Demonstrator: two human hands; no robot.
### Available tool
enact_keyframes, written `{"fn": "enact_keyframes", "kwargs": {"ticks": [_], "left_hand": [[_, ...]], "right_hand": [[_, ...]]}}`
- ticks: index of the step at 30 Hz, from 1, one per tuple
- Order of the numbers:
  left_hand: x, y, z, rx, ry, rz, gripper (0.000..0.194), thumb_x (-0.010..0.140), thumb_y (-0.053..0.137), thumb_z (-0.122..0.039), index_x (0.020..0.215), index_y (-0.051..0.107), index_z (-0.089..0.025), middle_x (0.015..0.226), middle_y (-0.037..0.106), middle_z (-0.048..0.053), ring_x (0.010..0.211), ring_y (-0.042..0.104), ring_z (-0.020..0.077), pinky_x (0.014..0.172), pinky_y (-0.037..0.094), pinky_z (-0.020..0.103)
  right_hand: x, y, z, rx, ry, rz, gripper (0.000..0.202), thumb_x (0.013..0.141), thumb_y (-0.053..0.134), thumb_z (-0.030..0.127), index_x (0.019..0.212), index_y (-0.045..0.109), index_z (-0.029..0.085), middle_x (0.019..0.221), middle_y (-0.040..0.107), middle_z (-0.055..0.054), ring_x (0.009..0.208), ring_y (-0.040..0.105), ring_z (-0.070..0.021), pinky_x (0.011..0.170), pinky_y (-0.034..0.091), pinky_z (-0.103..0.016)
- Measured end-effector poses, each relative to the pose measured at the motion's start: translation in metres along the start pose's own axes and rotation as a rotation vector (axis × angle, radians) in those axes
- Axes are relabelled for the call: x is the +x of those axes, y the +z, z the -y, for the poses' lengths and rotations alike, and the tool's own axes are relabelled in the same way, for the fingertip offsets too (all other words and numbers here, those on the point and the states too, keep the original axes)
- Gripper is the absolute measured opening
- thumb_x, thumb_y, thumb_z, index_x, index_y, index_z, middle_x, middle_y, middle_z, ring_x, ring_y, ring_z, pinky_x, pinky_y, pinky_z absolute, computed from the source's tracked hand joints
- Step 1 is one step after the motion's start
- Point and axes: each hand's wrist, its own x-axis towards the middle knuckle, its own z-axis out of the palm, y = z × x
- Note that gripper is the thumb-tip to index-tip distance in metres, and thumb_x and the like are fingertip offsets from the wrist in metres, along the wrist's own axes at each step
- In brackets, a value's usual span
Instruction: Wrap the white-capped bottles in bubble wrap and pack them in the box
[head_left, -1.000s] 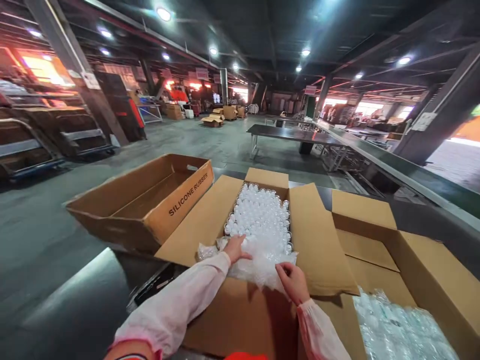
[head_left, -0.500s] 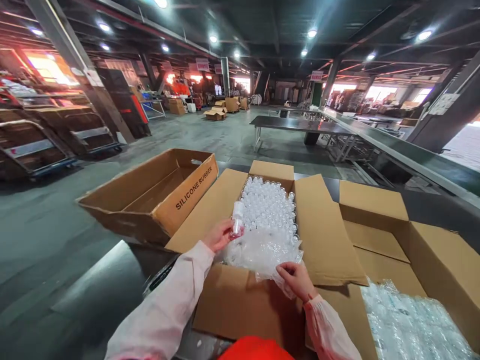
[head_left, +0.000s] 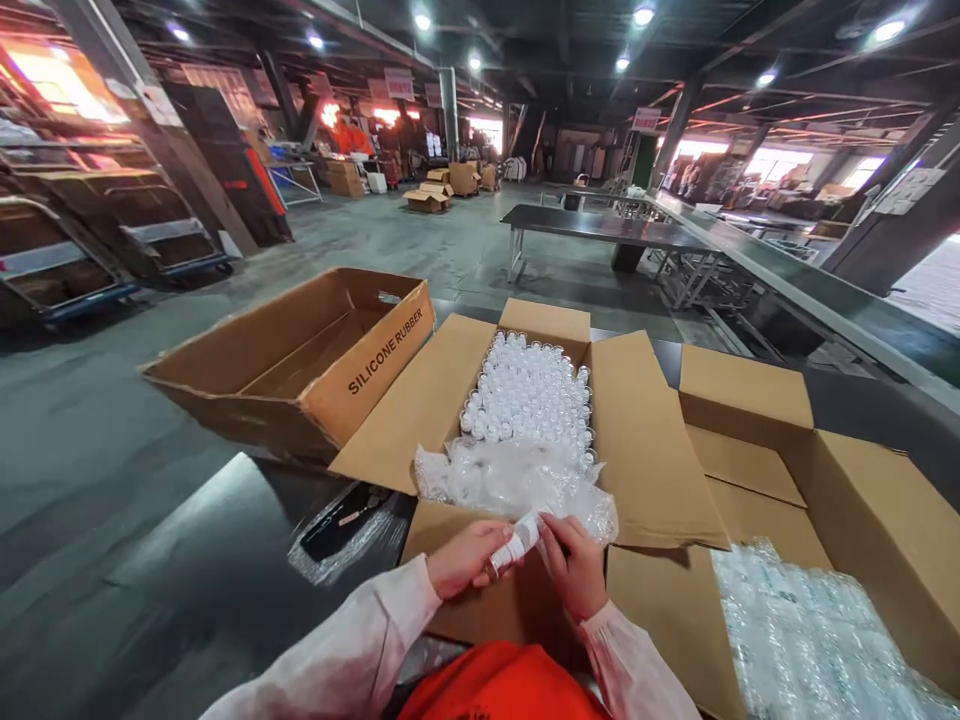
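My left hand (head_left: 472,558) is closed around a small clear bottle (head_left: 517,543) with a whitish upper part, tilted up to the right. At its upper end, the fingers of my right hand (head_left: 574,562) are pinched together on it. Just beyond my hands, crumpled bubble wrap (head_left: 517,475) lies over the near part of an open carton (head_left: 637,430). Rows of similar clear bottles (head_left: 529,395) stand packed in that carton. My fingers partly cover the bottle in my grip.
On the left sits a brown box marked SILICONE RUBBER (head_left: 367,385). To the right, another open carton (head_left: 870,520) holds plastic-wrapped goods (head_left: 817,630). A dark item in clear plastic (head_left: 349,530) lies on the black table (head_left: 202,540). Farther off are a table (head_left: 592,225) and a conveyor (head_left: 795,285).
My left hand has brought the bottle down and right, towards my body. My right hand has let go of the bubble wrap and moved to the bottle's upper end.
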Motion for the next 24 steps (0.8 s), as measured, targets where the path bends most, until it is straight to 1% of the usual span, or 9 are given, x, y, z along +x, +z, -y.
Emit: {"fn": "enact_keyframes", "kwargs": {"ticks": [2, 4, 7, 9, 10, 13, 15, 19, 24], "left_hand": [[-0.001, 0.006, 0.004, -0.112, -0.068, 0.073, 0.044, 0.076, 0.060, -0.053, 0.092, 0.065, -0.012, 0.068, 0.060, 0.003, 0.046, 0.046, 0.0068, 0.035, 0.015, 0.018], [0.000, 0.014, 0.011, -0.208, -0.106, 0.111, 0.041, 0.074, 0.066, -0.050, 0.087, 0.065, -0.011, 0.067, 0.060, 0.003, 0.046, 0.046, 0.0065, 0.034, 0.012, 0.018], [0.006, 0.022, 0.020, -0.582, -0.104, 0.028, 0.032, 0.075, 0.067, -0.043, 0.084, 0.064, -0.013, 0.075, 0.064, 0.005, 0.055, 0.055, 0.0088, 0.037, 0.022, 0.016], [0.011, 0.025, 0.022, -0.821, -0.036, -0.020, 0.026, 0.075, 0.070, -0.037, 0.085, 0.063, -0.015, 0.081, 0.065, 0.004, 0.065, 0.058, 0.0094, 0.046, 0.035, 0.016], [0.013, 0.026, 0.022, -0.880, -0.006, -0.012, 0.024, 0.073, 0.072, -0.033, 0.085, 0.063, -0.015, 0.082, 0.065, 0.003, 0.069, 0.059, 0.0099, 0.052, 0.040, 0.018], [0.018, 0.027, 0.022, -0.853, 0.014, 0.061, 0.028, 0.065, 0.079, -0.020, 0.086, 0.063, -0.012, 0.083, 0.065, 0.005, 0.072, 0.060, 0.0131, 0.066, 0.046, 0.025], [0.022, 0.028, 0.023, -0.834, 0.026, 0.036, 0.027, 0.063, 0.079, -0.017, 0.084, 0.063, -0.012, 0.081, 0.065, 0.005, 0.072, 0.060, 0.0132, 0.070, 0.046, 0.026], [0.034, 0.033, 0.028, -0.841, 0.079, -0.107, 0.024, 0.063, 0.076, -0.027, 0.079, 0.061, -0.015, 0.081, 0.064, 0.003, 0.079, 0.059, 0.0149, 0.079, 0.046, 0.029], [0.048, 0.040, 0.025, -0.552, 0.100, -0.182, 0.028, 0.061, 0.071, -0.040, 0.071, 0.058, -0.017, 0.075, 0.063, 0.004, 0.089, 0.060, 0.0217, 0.081, 0.048, 0.032]], "right_hand": [[0.001, -0.001, 0.002, -0.024, -0.015, -0.071, 0.035, 0.093, 0.045, 0.038, 0.096, 0.071, 0.015, 0.070, 0.062, -0.005, 0.062, 0.060, -0.0147, 0.059, 0.047, -0.024], [0.002, -0.003, 0.003, -0.051, -0.039, -0.083, 0.035, 0.093, 0.045, 0.036, 0.096, 0.071, 0.014, 0.069, 0.061, -0.005, 0.061, 0.059, -0.0141, 0.058, 0.047, -0.024], [0.000, -0.004, 0.004, -0.104, -0.090, -0.044, 0.033, 0.094, 0.045, 0.035, 0.096, 0.071, 0.015, 0.068, 0.061, -0.004, 0.060, 0.060, -0.0134, 0.056, 0.046, -0.023], [-0.004, -0.004, 0.007, -0.125, -0.128, -0.044, 0.032, 0.094, 0.045, 0.034, 0.097, 0.071, 0.016, 0.068, 0.061, -0.004, 0.060, 0.060, -0.0135, 0.056, 0.046, -0.023], [-0.005, -0.003, 0.008, -0.127, -0.149, -0.047, 0.032, 0.094, 0.044, 0.034, 0.098, 0.071, 0.016, 0.068, 0.061, -0.004, 0.060, 0.060, -0.0134, 0.056, 0.047, -0.023], [-0.010, -0.001, 0.014, -0.135, -0.216, -0.037, 0.032, 0.095, 0.043, 0.032, 0.101, 0.070, 0.016, 0.070, 0.062, -0.005, 0.060, 0.059, -0.0127, 0.056, 0.047, -0.022], [-0.011, -0.001, 0.018, -0.160, -0.248, -0.011, 0.032, 0.096, 0.042, 0.031, 0.105, 0.069, 0.017, 0.071, 0.061, -0.005, 0.060, 0.059, -0.0124, 0.055, 0.046, -0.022], [-0.010, -0.002, 0.020, -0.226, -0.286, 0.019, 0.031, 0.096, 0.041, 0.028, 0.110, 0.067, 0.019, 0.073, 0.061, -0.005, 0.061, 0.059, -0.0127, 0.055, 0.046, -0.022], [-0.014, 0.003, 0.021, -0.236, -0.408, 0.037, 0.032, 0.096, 0.038, 0.025, 0.111, 0.065, 0.018, 0.071, 0.061, -0.006, 0.062, 0.059, -0.0145, 0.054, 0.046, -0.023]]}}
